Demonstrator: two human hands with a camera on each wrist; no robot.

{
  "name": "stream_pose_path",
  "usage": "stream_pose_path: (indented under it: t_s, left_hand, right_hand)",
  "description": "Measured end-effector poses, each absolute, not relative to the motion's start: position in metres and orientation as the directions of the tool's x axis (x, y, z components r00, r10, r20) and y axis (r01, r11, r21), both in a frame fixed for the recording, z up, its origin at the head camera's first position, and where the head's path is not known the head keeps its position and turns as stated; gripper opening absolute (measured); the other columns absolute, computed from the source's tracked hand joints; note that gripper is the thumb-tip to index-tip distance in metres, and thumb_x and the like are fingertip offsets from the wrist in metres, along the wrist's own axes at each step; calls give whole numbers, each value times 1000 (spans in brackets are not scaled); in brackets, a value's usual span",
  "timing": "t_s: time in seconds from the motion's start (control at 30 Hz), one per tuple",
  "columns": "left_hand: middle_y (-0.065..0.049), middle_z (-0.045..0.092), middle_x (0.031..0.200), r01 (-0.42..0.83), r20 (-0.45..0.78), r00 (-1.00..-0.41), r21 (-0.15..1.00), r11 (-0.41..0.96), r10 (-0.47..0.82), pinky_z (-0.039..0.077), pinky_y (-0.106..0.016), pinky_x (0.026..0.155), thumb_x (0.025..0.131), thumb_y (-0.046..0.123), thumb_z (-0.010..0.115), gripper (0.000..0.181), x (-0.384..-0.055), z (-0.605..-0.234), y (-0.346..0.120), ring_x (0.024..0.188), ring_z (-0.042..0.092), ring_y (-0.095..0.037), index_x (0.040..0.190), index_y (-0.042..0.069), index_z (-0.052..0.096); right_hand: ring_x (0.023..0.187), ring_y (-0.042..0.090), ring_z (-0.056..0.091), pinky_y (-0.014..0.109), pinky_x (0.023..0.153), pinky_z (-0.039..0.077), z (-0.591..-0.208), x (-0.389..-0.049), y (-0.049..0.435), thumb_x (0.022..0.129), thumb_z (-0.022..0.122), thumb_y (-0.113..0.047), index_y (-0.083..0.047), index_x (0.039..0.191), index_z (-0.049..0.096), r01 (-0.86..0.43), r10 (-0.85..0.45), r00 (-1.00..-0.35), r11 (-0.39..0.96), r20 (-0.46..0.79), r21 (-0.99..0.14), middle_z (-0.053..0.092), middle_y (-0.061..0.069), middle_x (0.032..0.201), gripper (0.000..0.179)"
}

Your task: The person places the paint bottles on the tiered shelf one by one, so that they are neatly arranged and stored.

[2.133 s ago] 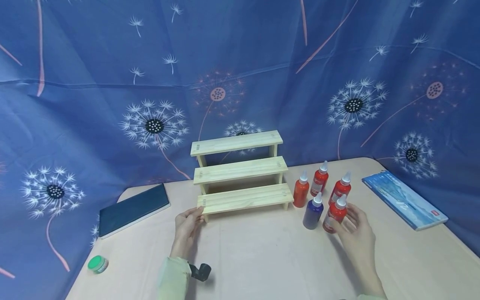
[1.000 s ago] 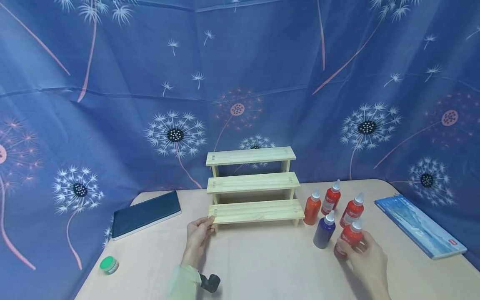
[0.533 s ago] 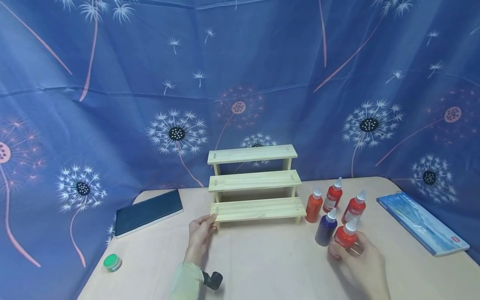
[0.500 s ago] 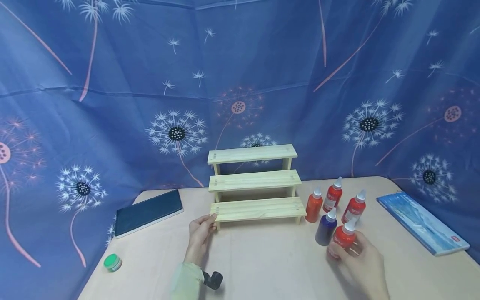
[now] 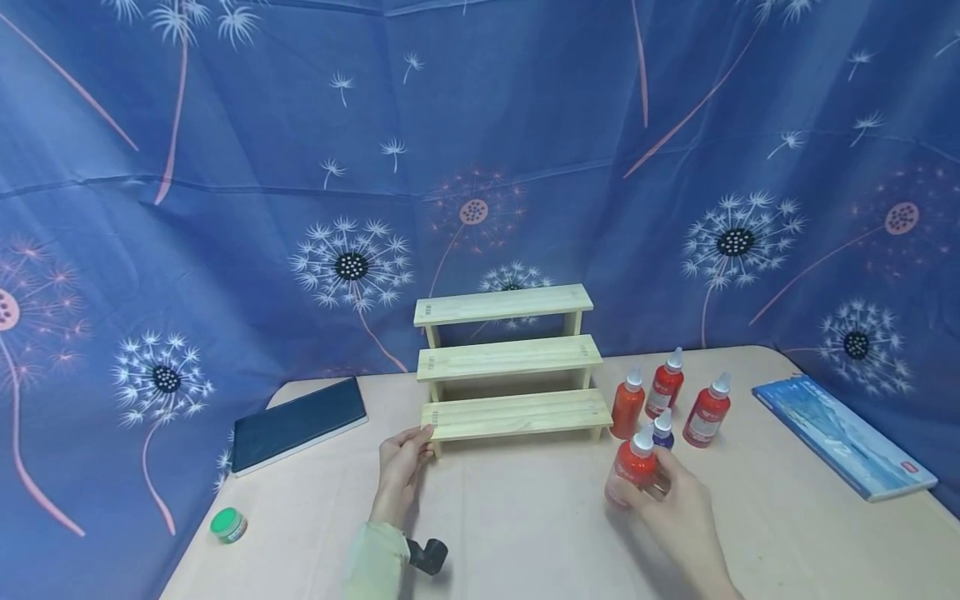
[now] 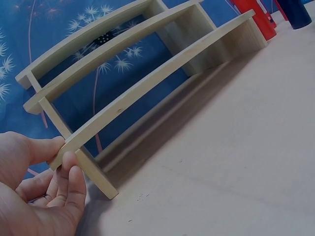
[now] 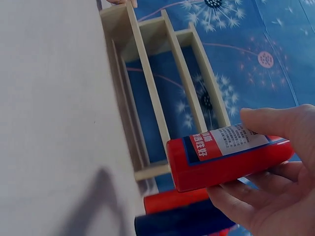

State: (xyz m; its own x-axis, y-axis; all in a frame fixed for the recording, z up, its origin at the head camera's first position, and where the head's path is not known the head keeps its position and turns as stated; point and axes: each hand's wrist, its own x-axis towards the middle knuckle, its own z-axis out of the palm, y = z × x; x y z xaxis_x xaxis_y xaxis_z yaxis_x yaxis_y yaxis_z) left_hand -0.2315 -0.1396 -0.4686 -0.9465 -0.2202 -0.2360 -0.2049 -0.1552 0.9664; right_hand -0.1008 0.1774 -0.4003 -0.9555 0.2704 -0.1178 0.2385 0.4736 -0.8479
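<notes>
Right hand [image 5: 678, 512] curled round red bottle [image 5: 632, 468], thumb and fingers closed on its sides; bottle nozzle-up, lifted off table [image 5: 525, 525], front-right of wooden shelf [image 5: 517, 413], partly hiding purple bottle [image 5: 663, 439]. Left hand [image 5: 400, 468] pinches shelf's lowest step at left front corner. Orange bottle [image 5: 627, 408] upright beside shelf.

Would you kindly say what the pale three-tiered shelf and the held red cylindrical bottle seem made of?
The shelf: wood, seemingly unvarnished, given faint grain and a matte surface. The bottle in the right hand: probably smooth plastic, from its soft sheen, though glass isn't excluded.
</notes>
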Motion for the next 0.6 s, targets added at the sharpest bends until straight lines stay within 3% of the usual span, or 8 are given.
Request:
stream_pose_path:
  t_s: [0.37,0.6]
  left_hand:
    - [-5,63,82,-193,-231,-947,965,-179,-224,54,-15,60,91,8,66,37,-233,-469,-143,66,60,-7,117,-16,56]
    - [-3,63,78,-167,-210,-955,965,-203,-211,52,-14,58,91,6,66,35,-232,-470,-142,64,59,-6,115,-17,57]
  right_hand:
    - [127,46,48,48,100,48,-394,-127,161,88,72,-16,-1,145,37,97,212,-977,499,12,-861,48,27,140,69]
    - [119,43,57,48,97,50,-386,-146,156,86,74,-12,2,135,48,-35,207,-964,527,168,-849,58,26,128,57]
